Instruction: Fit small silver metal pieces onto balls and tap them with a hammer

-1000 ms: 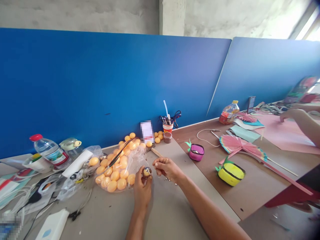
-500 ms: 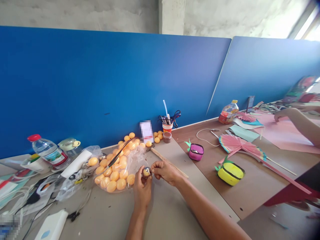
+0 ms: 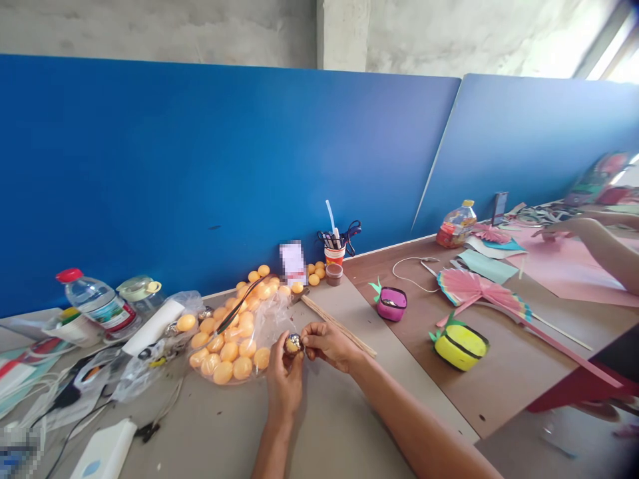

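Note:
A small ball [image 3: 293,344], partly orange and partly covered in shiny dark and silvery pieces, sits between the thumb and fingers of my left hand [image 3: 285,376]. My right hand [image 3: 327,344] pinches at the ball's right side, thumb against index finger. Whatever lies between those fingertips is too small to make out. Just left of my hands a clear plastic bag [image 3: 272,316] full of orange balls [image 3: 242,368] rests on the table [image 3: 224,426]. Behind my right hand lies a bundle of thin wooden sticks [image 3: 339,324].
A cup of pens [image 3: 334,253] and a small brown jar [image 3: 334,274] stand by the blue partition [image 3: 224,166]. Purple [image 3: 392,303] and yellow [image 3: 462,346] pouches lie rightward. Bottle [image 3: 100,303], cables and bags crowd the left. A co-worker's arm [image 3: 594,246] reaches over pink paper [image 3: 559,279].
My hands stay almost in place, with the ball turned very slightly and the right fingertips still at its side. The co-worker's hand at far right has shifted a little left over the pink paper.

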{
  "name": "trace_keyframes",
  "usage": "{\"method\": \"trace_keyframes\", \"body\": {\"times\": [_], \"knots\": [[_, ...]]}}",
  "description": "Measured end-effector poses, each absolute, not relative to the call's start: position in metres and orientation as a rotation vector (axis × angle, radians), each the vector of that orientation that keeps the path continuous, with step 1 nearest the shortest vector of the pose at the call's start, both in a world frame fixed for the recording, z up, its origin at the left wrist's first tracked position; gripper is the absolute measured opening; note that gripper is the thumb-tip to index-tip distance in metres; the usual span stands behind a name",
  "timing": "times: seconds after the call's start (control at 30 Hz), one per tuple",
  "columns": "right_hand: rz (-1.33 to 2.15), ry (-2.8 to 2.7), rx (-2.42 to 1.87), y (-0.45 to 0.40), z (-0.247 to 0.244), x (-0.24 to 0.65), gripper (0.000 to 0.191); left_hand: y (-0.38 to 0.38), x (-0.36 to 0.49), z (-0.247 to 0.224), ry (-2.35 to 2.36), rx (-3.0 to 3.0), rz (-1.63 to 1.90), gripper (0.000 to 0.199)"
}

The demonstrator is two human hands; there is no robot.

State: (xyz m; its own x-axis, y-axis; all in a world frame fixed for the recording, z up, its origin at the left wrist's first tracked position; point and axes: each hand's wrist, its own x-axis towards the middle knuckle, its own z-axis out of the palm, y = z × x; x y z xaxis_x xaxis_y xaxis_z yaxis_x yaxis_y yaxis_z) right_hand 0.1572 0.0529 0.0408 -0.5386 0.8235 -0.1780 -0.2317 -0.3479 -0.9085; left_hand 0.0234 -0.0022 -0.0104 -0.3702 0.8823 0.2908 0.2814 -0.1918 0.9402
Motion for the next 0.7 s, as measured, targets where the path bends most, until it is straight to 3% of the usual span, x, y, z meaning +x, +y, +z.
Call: {"method": "trace_keyframes", "body": {"times": [0.47, 0.7], "knots": [[1.992, -1.157, -0.836, 0.0535, 0.0425, 0.1595, 0.038, -0.0042, 0.0252, -0.0071, 1.527, 1.395, 1.592, 0.046], [1.911, -1.213, -0.861, 0.0545, 0.0347, 0.1569, 0.031, -0.0035, 0.0235, -0.0105, 1.565, 1.401, 1.584, 0.046]]}}
